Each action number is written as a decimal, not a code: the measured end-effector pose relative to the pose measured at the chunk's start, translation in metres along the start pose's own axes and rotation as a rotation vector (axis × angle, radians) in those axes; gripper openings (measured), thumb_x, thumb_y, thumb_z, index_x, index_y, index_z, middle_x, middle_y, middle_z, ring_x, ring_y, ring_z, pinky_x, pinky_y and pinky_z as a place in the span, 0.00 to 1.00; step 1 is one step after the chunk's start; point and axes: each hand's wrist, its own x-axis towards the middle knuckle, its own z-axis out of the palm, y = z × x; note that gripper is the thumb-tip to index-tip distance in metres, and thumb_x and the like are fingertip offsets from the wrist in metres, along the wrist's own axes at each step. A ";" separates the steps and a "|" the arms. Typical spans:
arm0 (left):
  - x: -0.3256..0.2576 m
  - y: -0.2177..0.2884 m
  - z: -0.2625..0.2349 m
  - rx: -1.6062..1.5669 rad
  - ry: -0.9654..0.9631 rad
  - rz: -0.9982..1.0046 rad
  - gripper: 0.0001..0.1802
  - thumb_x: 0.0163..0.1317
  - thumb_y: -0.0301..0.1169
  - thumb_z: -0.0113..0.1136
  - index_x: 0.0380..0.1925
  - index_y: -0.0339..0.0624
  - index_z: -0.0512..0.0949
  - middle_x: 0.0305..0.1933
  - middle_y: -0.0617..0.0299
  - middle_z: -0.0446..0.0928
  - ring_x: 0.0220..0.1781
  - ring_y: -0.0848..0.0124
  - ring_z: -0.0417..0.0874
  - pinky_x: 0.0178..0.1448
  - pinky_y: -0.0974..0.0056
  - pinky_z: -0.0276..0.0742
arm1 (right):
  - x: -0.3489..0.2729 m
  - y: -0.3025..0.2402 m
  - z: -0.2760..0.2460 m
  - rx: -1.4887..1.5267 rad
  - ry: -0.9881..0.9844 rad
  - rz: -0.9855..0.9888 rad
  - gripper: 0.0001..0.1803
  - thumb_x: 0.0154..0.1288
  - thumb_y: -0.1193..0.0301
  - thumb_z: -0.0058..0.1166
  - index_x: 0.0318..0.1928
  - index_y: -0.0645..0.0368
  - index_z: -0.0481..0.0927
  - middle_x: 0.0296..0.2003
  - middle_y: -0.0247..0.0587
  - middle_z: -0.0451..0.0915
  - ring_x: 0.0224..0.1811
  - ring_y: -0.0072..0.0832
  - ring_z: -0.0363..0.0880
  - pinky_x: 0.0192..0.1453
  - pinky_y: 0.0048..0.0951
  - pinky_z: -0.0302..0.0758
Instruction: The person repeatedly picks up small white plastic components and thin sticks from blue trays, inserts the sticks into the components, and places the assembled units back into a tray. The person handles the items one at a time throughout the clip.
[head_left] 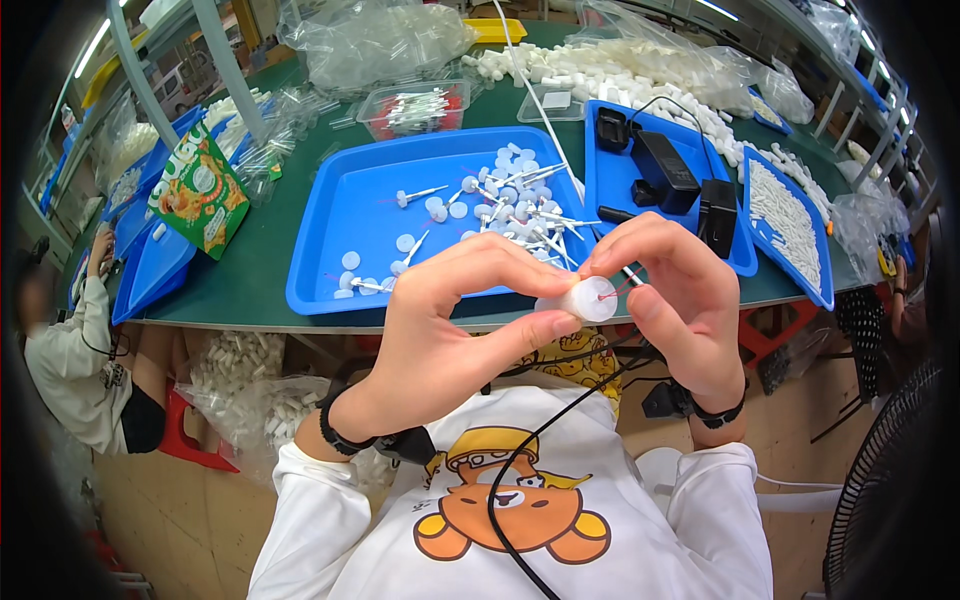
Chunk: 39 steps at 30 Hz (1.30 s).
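Just past the near edge of the table, my left hand [460, 315] pinches a small white cylindrical piece [588, 300] between thumb and fingers. Thin red wires [612, 295] come out of its round end face toward my right hand [685, 300]. The right fingers and thumb curl around these wires, and the index fingertip is close to the top of the piece. A slim light rod [632, 276] shows between the right fingers; its ends are hidden. Beyond my hands, a blue tray [345, 220] bears many white discs [458, 210] and thin white sticks with discs on them.
Right of the tray, another blue tray [740, 255] holds black adapters [665, 172]. A further blue tray [785, 215] contains small white tubes. A clear box [372, 115], a white tube heap [640, 80] and a green packet [205, 195] lie around. A fan [885, 480] stands right.
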 end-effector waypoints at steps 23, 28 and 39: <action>0.002 -0.002 0.001 -0.240 0.005 -0.193 0.21 0.47 0.22 0.69 0.41 0.37 0.71 0.39 0.60 0.77 0.41 0.73 0.81 0.45 0.69 0.74 | 0.003 0.003 0.008 -0.059 -0.018 0.145 0.16 0.47 0.71 0.69 0.37 0.60 0.79 0.33 0.33 0.75 0.34 0.20 0.69 0.40 0.22 0.67; -0.004 0.000 0.008 0.109 0.128 0.037 0.23 0.45 0.23 0.70 0.41 0.39 0.71 0.40 0.60 0.77 0.40 0.72 0.81 0.45 0.69 0.74 | 0.004 0.008 0.006 0.069 -0.046 0.143 0.15 0.49 0.74 0.66 0.39 0.61 0.80 0.36 0.34 0.76 0.37 0.19 0.69 0.43 0.22 0.67; -0.001 0.004 0.005 0.338 0.002 0.157 0.18 0.44 0.24 0.70 0.36 0.37 0.74 0.37 0.58 0.77 0.38 0.66 0.77 0.44 0.65 0.70 | 0.005 0.006 -0.002 0.189 -0.001 0.044 0.17 0.49 0.79 0.64 0.42 0.65 0.78 0.40 0.40 0.76 0.43 0.24 0.73 0.49 0.25 0.68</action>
